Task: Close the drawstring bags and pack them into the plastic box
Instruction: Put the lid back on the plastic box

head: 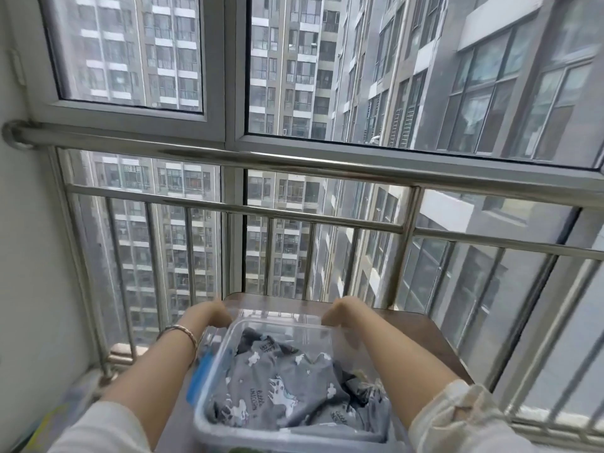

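Lower centre: left hand [214, 313] and right hand [338, 310] grasp the clear plastic box [209, 420] by its far rim. Inside lie grey unicorn-print drawstring bags [277, 384], lettering blurred.

Drawstring bags [284, 390] in plastic box [209, 423] on table [415, 325], railing [294, 165] behind it, window [327, 76] beyond the railing

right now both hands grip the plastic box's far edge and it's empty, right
Not empty: the head view shows grey unicorn-print bags lying in the plastic box. The left hand and right hand do grip its far edge.
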Available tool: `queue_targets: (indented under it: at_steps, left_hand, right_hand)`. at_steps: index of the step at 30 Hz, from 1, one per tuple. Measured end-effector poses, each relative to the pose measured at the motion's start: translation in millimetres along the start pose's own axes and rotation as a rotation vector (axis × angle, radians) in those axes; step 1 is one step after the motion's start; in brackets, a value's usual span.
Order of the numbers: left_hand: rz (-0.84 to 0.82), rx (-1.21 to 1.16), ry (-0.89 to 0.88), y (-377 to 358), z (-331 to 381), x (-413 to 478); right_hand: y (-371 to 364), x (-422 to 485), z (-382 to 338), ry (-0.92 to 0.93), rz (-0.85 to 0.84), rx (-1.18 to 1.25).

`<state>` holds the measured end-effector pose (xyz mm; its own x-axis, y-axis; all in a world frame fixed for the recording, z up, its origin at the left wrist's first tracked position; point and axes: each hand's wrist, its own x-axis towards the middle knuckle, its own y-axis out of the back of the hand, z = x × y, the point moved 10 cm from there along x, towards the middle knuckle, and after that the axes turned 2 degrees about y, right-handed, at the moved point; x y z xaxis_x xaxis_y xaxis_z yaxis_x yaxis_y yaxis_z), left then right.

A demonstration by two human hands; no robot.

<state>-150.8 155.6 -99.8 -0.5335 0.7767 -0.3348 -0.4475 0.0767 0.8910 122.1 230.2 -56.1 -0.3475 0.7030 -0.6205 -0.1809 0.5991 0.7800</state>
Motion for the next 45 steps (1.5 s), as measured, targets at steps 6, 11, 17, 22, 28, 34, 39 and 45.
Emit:
queue_targets:
  at_steps: [6, 11, 17, 22, 28, 34, 39, 45]
  left_hand:
    - [-0.214, -0.137, -0.013, -31.7, -3.1, 13.8]
    - [-0.164, -0.397, 0.059, -16.0, 10.0, -8.3]
    - [0.142, -0.909, 0.011, 32.5, 19.5, -26.2]
    - [0.331, -1.156, -0.253, 90.1, 57.0, -84.4]
    - [0.348, -1.322, -0.428, 103.7, 83.0, -164.3]
    - [0.291, -1.256, -0.486, 73.8, 78.1, -227.9]
    - [0.338, -1.125, -0.506, 39.6, 49.3, -249.0]
    - [0.366, -1.040, -0.400, -2.1, 13.2, -251.7]
  right_hand:
    - [-8.6, 30.8, -10.6, 0.089, -0.018, 0.095]
    - [-9.8, 36.1, -7.8, 0.058, -0.034, 0.356]
    - [12.4, 17.6, 9.7, 0.061, 0.083, 0.849]
    - [52.9, -25.7, 34.1, 0.214, 0.394, 1.362]
    - [46.4, -82.9, 77.1, 0.390, 0.543, 1.640]
    - [2.2, -125.2, 99.2, 0.534, 0.637, 1.493]
    - [-50.6, -134.7, 104.2, 0.510, 0.710, 1.356]
    - [-85.0, -156.1, 91.7, 0.534, 0.729, 1.239]
